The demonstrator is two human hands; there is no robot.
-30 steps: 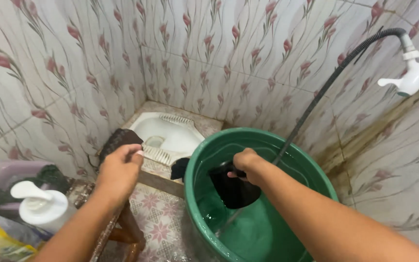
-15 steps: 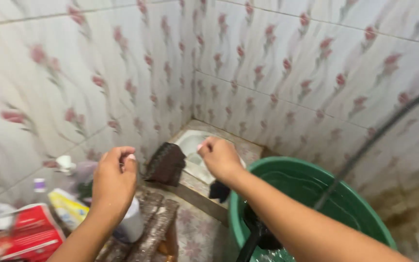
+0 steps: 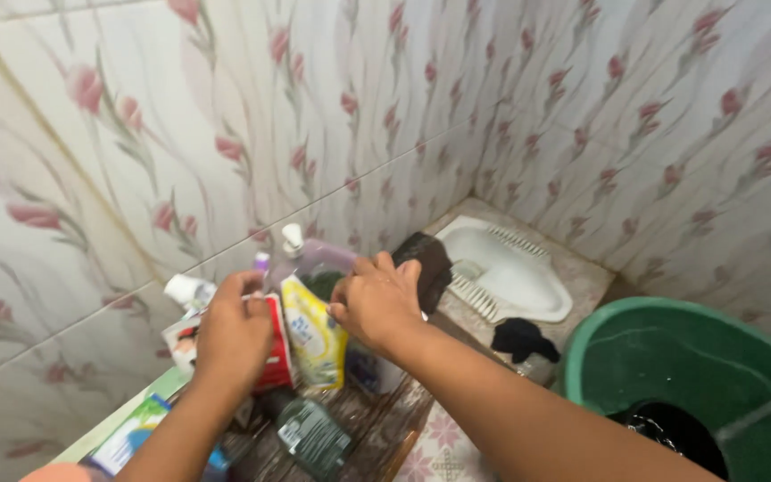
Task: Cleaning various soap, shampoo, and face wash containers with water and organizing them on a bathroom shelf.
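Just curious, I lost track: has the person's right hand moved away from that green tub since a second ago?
Yes. The right hand has left the green tub and gone leftward, past the squat toilet, to the yellow pouch among the bottles.

Glossy glazed wall tiles (image 3: 582, 116), smooth green plastic tub (image 3: 671, 357), glossy yellow plastic refill pouch (image 3: 312, 335), dark wet wood stool (image 3: 377, 419), rough, white ceramic squat pan (image 3: 515, 268), black item (image 3: 524, 339) poss. cloth, blurred.

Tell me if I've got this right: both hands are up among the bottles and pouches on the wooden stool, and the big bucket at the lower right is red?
Not quite. The head view shows the bucket is green, not red. The rest holds: the left hand and right hand are among the bottles and pouches on the wooden stool.
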